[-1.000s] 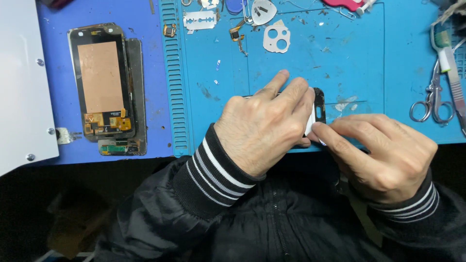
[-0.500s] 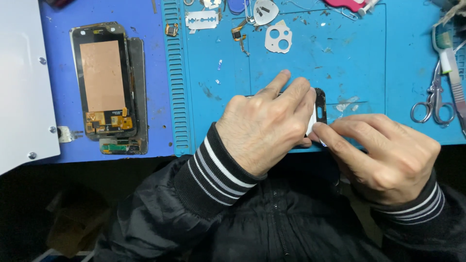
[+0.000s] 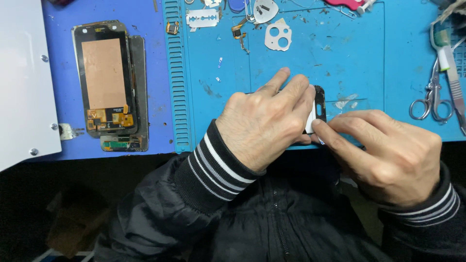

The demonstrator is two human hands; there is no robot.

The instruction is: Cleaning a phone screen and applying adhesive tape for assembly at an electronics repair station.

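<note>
Nothing moved; hands still cover phone.

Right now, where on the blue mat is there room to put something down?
Bare mat lies between the camera-hole plate and the scissors. Another patch sits below the razor blade, beside the left hand. The top edge is crowded with small parts.

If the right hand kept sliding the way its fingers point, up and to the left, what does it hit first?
The right hand already has its fingertips at the small black part; just beyond it are the left hand's fingers.
</note>
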